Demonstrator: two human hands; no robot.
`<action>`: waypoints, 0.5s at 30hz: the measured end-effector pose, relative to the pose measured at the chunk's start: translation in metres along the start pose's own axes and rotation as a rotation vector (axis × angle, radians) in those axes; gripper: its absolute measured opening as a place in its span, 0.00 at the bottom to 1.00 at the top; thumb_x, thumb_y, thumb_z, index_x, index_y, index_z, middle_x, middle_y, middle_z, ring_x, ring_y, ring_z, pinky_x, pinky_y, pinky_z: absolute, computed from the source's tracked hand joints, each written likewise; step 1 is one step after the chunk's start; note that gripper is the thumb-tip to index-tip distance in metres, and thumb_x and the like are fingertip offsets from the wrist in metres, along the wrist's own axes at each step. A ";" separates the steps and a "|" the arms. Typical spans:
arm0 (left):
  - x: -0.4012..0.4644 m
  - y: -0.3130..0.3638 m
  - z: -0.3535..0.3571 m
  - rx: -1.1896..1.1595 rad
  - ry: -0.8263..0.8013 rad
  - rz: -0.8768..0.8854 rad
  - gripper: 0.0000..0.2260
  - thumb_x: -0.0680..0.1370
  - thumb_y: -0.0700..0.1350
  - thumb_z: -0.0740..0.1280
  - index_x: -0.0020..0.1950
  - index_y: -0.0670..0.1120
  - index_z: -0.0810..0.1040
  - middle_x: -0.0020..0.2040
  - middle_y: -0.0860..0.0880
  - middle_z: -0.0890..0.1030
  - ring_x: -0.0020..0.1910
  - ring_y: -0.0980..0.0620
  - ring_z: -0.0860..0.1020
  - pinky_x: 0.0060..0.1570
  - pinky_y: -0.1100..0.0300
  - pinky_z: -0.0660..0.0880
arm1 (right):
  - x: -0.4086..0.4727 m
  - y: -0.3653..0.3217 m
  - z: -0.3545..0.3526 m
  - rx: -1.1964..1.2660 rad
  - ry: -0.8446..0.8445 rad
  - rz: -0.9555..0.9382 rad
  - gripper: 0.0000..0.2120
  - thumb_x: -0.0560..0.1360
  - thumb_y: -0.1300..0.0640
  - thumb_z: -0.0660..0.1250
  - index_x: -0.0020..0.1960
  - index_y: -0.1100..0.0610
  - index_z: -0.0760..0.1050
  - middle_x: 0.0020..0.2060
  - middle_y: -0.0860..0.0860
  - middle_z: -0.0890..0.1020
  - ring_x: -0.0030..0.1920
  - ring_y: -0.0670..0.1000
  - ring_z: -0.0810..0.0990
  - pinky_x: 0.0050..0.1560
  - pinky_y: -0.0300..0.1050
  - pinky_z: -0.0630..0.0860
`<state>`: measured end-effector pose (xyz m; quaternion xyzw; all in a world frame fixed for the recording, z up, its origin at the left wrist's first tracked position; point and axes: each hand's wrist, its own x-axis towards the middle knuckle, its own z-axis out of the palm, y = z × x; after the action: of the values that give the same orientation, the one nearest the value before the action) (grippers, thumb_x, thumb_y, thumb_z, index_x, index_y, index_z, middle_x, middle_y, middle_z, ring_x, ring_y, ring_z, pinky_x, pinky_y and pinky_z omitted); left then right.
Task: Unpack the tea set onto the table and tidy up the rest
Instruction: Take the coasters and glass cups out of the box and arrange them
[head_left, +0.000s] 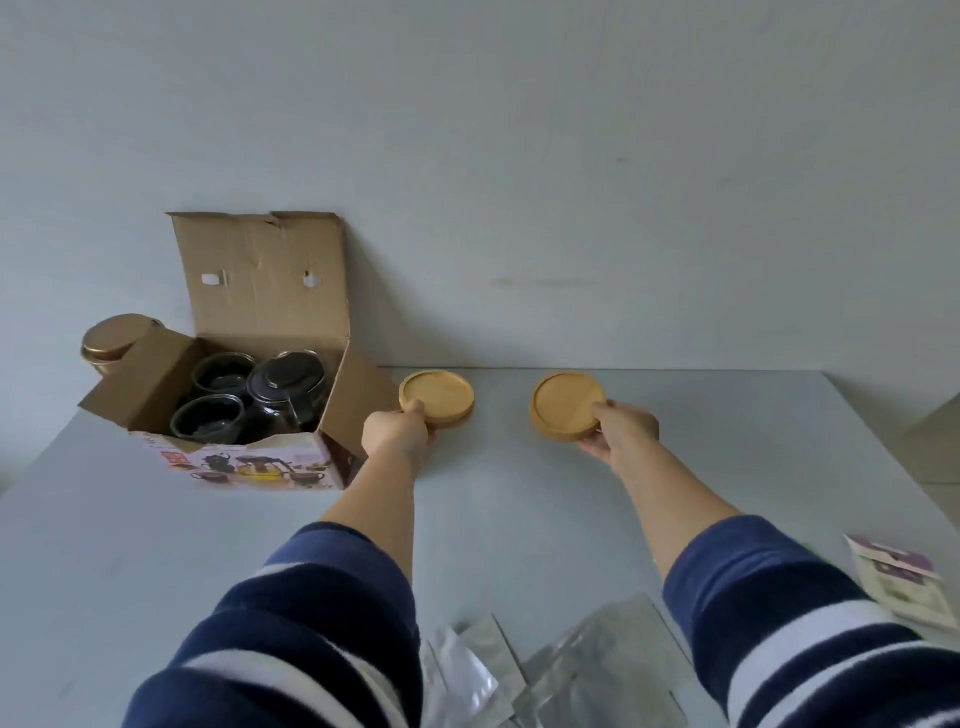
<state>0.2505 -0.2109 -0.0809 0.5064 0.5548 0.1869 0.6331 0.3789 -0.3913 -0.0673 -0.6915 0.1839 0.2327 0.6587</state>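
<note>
An open cardboard box (260, 291) stands at the back left of the white table (519, 493), holding a glass teapot (288, 387) and two glass cups (208, 421). My left hand (397, 434) grips the near edge of a round wooden coaster (439, 397), which looks like a stack of two lying on the table right of the box. My right hand (621, 431) holds a second wooden coaster (566, 402), tilted, near the table's far edge.
A gold-lidded tin (111, 338) stands behind the box's left flap. Clear plastic bags (571, 670) lie at the near edge between my arms. A purple and white paper packet (901, 582) lies at the near right. The wall runs along the table's far edge.
</note>
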 end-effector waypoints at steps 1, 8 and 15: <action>0.005 -0.005 0.009 -0.005 -0.006 -0.016 0.11 0.79 0.45 0.66 0.49 0.36 0.79 0.34 0.44 0.78 0.42 0.41 0.82 0.54 0.50 0.79 | 0.011 0.001 -0.001 0.000 0.005 0.015 0.17 0.75 0.69 0.65 0.64 0.62 0.74 0.61 0.62 0.78 0.59 0.62 0.79 0.44 0.52 0.78; 0.050 -0.016 0.079 -0.025 -0.023 -0.024 0.13 0.79 0.43 0.66 0.59 0.36 0.77 0.47 0.40 0.80 0.48 0.40 0.83 0.56 0.48 0.79 | 0.086 0.006 0.011 0.006 0.044 0.055 0.18 0.75 0.68 0.67 0.64 0.61 0.75 0.60 0.61 0.78 0.58 0.60 0.79 0.44 0.51 0.80; 0.078 -0.026 0.122 -0.044 0.027 -0.062 0.15 0.81 0.43 0.64 0.64 0.35 0.74 0.56 0.39 0.81 0.51 0.40 0.83 0.45 0.54 0.80 | 0.134 0.011 0.028 0.000 0.087 -0.028 0.17 0.76 0.68 0.63 0.65 0.63 0.74 0.57 0.60 0.78 0.53 0.58 0.78 0.53 0.54 0.81</action>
<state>0.3756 -0.2125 -0.1583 0.4722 0.5745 0.1864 0.6421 0.4811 -0.3575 -0.1530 -0.7035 0.2027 0.1929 0.6533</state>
